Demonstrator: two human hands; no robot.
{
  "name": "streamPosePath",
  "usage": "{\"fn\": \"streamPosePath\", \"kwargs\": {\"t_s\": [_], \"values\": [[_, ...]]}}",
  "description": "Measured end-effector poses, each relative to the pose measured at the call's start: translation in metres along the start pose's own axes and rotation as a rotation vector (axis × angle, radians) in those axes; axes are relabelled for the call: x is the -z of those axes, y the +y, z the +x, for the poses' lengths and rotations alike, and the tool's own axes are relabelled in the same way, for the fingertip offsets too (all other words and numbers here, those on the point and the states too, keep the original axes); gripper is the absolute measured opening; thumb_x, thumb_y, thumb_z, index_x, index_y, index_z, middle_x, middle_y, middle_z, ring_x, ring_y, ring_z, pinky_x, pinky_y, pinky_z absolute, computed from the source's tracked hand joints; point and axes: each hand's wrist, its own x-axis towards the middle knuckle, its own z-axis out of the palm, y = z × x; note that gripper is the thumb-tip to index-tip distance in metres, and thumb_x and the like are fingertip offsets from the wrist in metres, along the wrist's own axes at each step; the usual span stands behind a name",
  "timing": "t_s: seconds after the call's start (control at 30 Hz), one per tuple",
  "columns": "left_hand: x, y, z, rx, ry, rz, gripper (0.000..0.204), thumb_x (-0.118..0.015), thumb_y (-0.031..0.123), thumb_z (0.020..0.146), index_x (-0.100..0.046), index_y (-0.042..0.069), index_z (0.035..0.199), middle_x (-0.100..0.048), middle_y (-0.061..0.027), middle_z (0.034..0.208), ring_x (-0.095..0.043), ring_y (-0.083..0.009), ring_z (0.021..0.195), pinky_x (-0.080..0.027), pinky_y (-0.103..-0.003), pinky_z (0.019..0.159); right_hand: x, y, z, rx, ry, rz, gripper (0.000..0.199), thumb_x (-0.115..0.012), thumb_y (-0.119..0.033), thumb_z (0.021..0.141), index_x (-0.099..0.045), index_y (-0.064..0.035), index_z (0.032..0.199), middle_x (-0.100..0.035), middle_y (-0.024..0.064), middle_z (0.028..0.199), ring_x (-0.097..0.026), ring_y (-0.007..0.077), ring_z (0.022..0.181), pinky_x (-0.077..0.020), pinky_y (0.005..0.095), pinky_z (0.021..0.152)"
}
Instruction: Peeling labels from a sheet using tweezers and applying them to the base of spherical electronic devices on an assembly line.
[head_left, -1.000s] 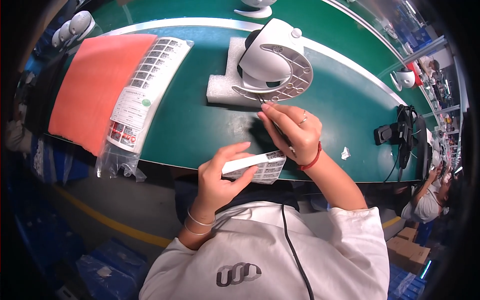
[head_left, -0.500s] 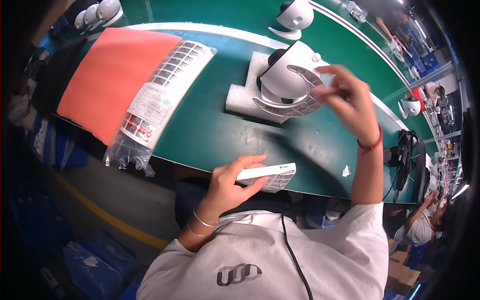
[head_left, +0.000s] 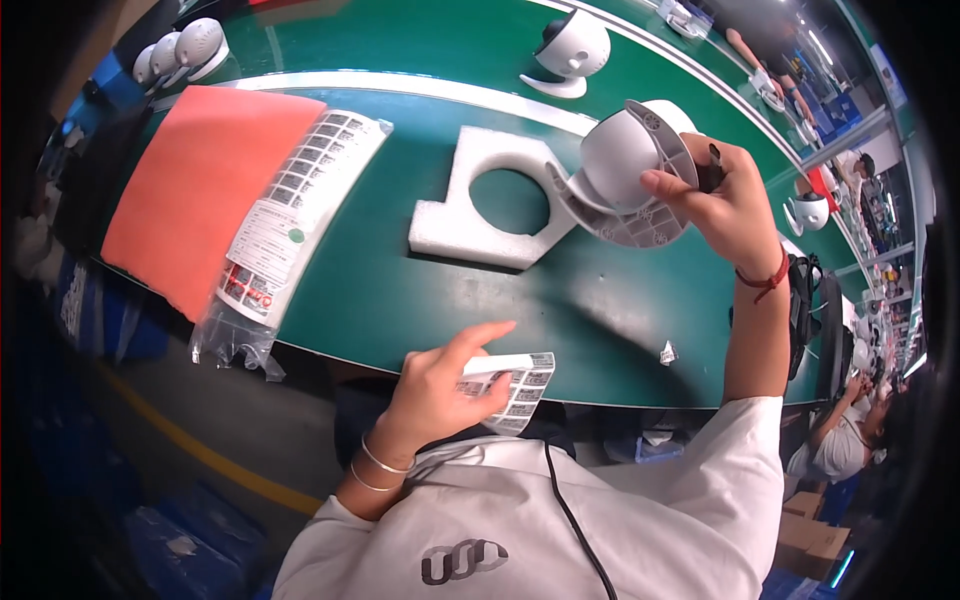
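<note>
My right hand (head_left: pixel 722 192) grips a white, round-headed camera (head_left: pixel 612 160) by its ring-shaped base, lifting it with the grey ribbed underside toward me. Left of it, a white foam block (head_left: pixel 437 222) with a round hole lies on the green bench. Near the bench's front edge, my left hand (head_left: pixel 440 385) is closed on a folded sheet of labels (head_left: pixel 522 392), white with rows of dark printed stickers. Its index finger stretches out above the sheet.
An orange sheet (head_left: pixel 205 190) lies on the left beside a bagged stack of label sheets (head_left: pixel 305 205). Another white camera (head_left: pixel 575 50) stands beyond the bench's pale strip, with several more at the far left. A paper scrap (head_left: pixel 668 352) and black cables (head_left: pixel 803 300) lie on the right.
My right hand has taken hold of the camera and lifted it off the foam block to the right. My left hand has shifted slightly left and down with the label sheet.
</note>
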Motion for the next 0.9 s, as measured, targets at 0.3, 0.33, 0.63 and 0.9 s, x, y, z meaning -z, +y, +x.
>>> {"fn": "streamPosePath", "kwargs": {"t_s": [0.3, 0.33, 0.63, 0.9], "values": [[-0.012, 0.02, 0.028, -0.308, 0.002, 0.407, 0.053, -0.073, 0.019, 0.076, -0.058, 0.012, 0.126, -0.049, -0.003, 0.056, -0.047, -0.0195, 0.041, -0.045, -0.031, 0.042, 0.001, -0.03, -0.03, 0.127, -0.243, -0.042, 0.017, -0.073, -0.008, 0.075, -0.061, 0.0025, 0.072, -0.042, 0.007, 0.052, -0.035, 0.0122, 0.047, -0.0302, 0.028, 0.044], [-0.014, 0.021, 0.028, -0.311, 0.016, 0.449, 0.051, -0.073, 0.02, 0.076, -0.059, 0.012, 0.125, -0.048, -0.003, 0.056, -0.048, -0.0195, 0.041, -0.045, -0.031, 0.042, 0.001, -0.032, -0.032, 0.183, -0.24, -0.07, 0.02, -0.074, -0.01, 0.075, -0.058, 0.0019, 0.069, -0.041, 0.0085, 0.052, -0.034, 0.0156, 0.046, -0.0303, 0.0293, 0.044], [-0.022, 0.026, 0.023, -0.308, 0.008, 0.661, 0.041, -0.072, 0.019, 0.076, -0.063, 0.013, 0.115, -0.047, -0.0023, 0.057, -0.052, -0.017, 0.041, -0.045, -0.03, 0.04, -0.006, -0.036, -0.044, 0.448, -0.252, -0.172, 0.025, -0.077, -0.009, 0.071, -0.055, -0.0002, 0.065, -0.041, 0.0083, 0.051, -0.036, 0.0211, 0.045, -0.03, 0.0302, 0.045], [-0.013, 0.029, 0.008, -0.507, -0.136, 0.391, 0.037, -0.074, 0.015, 0.073, -0.066, 0.015, 0.109, -0.043, 0.0006, 0.058, -0.05, -0.0131, 0.042, -0.044, -0.027, 0.04, 0.005, -0.017, -0.053, 0.179, -0.143, -0.088, 0.022, -0.075, -0.011, 0.074, -0.058, 0.0032, 0.071, -0.04, 0.0115, 0.052, -0.032, 0.0182, 0.047, -0.0299, 0.0307, 0.045]]}}
